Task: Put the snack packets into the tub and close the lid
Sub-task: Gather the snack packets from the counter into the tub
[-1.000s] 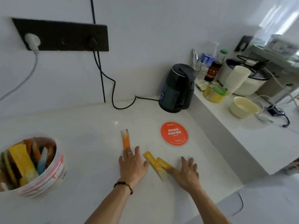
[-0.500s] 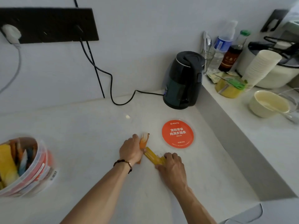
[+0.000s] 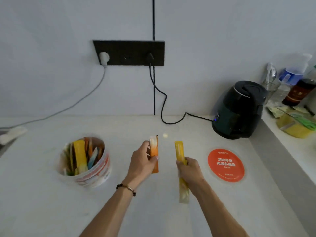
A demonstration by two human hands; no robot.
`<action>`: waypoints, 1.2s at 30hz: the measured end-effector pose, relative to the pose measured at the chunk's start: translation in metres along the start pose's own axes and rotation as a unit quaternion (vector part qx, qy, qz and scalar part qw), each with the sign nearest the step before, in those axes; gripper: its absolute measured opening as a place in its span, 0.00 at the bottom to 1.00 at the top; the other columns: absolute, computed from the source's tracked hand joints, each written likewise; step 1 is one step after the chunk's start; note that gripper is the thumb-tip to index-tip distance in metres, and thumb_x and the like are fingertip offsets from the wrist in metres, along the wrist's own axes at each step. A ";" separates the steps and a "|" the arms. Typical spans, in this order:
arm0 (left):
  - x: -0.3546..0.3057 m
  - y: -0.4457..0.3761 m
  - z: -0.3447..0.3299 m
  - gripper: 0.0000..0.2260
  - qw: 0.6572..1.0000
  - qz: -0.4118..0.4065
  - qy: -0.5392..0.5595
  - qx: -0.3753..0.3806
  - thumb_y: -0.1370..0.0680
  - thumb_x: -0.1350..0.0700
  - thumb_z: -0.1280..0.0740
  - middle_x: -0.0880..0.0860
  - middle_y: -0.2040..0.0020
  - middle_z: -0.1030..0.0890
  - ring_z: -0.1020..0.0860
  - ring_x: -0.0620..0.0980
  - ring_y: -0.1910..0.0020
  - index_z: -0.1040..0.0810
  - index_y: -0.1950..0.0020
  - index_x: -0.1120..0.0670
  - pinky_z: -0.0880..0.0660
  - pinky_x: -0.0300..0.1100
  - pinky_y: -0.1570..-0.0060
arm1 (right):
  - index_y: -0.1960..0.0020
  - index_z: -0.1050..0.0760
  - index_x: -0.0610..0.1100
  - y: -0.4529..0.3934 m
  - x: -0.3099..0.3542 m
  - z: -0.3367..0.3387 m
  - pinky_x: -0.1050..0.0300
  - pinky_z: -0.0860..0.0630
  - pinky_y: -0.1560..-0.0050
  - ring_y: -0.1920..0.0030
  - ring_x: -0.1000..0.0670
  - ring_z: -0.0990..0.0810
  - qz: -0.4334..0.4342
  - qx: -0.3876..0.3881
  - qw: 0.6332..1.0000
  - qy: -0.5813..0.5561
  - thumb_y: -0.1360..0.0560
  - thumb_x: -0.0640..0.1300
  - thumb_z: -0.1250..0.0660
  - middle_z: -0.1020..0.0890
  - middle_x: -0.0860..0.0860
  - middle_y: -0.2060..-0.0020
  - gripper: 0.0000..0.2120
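My left hand (image 3: 142,162) grips an orange stick packet (image 3: 154,150) and holds it upright above the counter. In my right hand (image 3: 189,170) are the yellow stick packets (image 3: 179,151), sticking out above and below the fist. The open round tub (image 3: 89,170) stands on the counter to the left of my left hand, with several coloured packets standing inside. Its round orange lid (image 3: 226,165) lies flat on the counter to the right of my right hand.
A black electric kettle (image 3: 239,110) stands at the back right, its cord running to the wall socket strip (image 3: 130,53). A raised ledge (image 3: 290,147) on the right carries bottles (image 3: 297,89) and yellow packaging. A white plug cable (image 3: 65,108) trails left.
Both hands closed on the packets and lifted them off the counter, then moved apart. The view swung left, bringing the tub closer to the middle.
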State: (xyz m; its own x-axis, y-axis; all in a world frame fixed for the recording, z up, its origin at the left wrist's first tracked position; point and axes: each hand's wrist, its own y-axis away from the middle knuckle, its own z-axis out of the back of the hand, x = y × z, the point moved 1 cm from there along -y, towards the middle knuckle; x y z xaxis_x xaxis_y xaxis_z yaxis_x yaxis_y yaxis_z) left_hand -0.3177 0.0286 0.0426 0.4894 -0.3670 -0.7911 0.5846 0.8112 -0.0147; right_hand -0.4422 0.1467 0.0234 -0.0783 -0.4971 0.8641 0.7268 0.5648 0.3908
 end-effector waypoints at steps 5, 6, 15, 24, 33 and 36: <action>0.023 0.019 0.099 0.44 0.978 -0.006 0.049 -0.201 0.27 0.62 0.29 0.59 0.46 0.22 0.22 0.57 0.55 0.56 0.24 0.44 0.25 0.46 0.57 | 0.62 0.30 0.42 0.016 0.094 -0.089 0.59 0.32 0.70 0.73 0.53 0.32 0.052 0.064 0.966 -0.247 0.22 0.39 0.38 0.31 0.49 0.72 0.10; 0.029 0.020 0.116 0.43 0.973 -0.006 0.042 -0.228 0.27 0.62 0.30 0.58 0.45 0.22 0.22 0.56 0.54 0.56 0.24 0.45 0.27 0.44 0.56 | 0.62 0.31 0.42 0.020 0.110 -0.105 0.60 0.32 0.71 0.74 0.54 0.33 0.060 0.064 0.958 -0.273 0.21 0.39 0.39 0.31 0.50 0.72 0.10; 0.111 0.022 0.185 0.12 0.946 0.069 -0.072 -0.309 0.20 0.57 0.43 0.59 0.49 0.20 0.22 0.62 0.50 0.33 0.37 0.55 0.26 0.50 0.55 | 0.58 0.27 0.43 0.041 0.154 -0.215 0.66 0.30 0.68 0.69 0.54 0.28 0.195 0.041 0.972 -0.126 0.25 0.43 0.33 0.27 0.52 0.69 0.06; 0.129 0.000 0.164 0.19 0.981 0.036 -0.066 -0.177 0.18 0.50 0.50 0.54 0.31 0.28 0.36 0.54 0.28 0.31 0.31 0.53 0.32 0.50 0.33 | 0.53 0.20 0.46 0.030 0.114 -0.203 0.49 0.34 0.40 0.38 0.48 0.34 0.304 -0.021 0.926 0.222 0.30 0.51 0.29 0.25 0.52 0.43 0.10; 0.100 -0.025 0.132 0.23 0.981 -0.028 -0.191 -0.022 0.19 0.52 0.49 0.53 0.22 0.41 0.45 0.52 0.24 0.42 0.25 0.56 0.43 0.46 0.26 | 0.27 0.42 0.56 0.011 0.107 -0.164 0.42 0.37 0.35 0.32 0.41 0.37 0.179 0.108 0.858 0.469 0.29 0.59 0.36 0.35 0.47 0.33 0.33; 0.086 -0.025 0.126 0.22 0.967 -0.062 -0.232 -0.085 0.23 0.53 0.48 0.57 0.29 0.29 0.36 0.57 0.27 0.31 0.31 0.57 0.39 0.55 0.29 | 0.40 0.28 0.51 0.019 0.103 -0.138 0.51 0.32 0.39 0.36 0.46 0.32 0.222 0.052 0.924 0.306 0.30 0.57 0.32 0.28 0.50 0.40 0.21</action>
State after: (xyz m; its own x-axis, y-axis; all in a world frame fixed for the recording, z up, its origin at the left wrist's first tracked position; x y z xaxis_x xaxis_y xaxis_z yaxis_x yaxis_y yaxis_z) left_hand -0.2081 -0.0805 0.0519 0.6834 -0.5994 -0.4169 0.5619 0.7963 -0.2239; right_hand -0.3422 0.0152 0.0756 0.6361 -0.4626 0.6175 0.5220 0.8474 0.0970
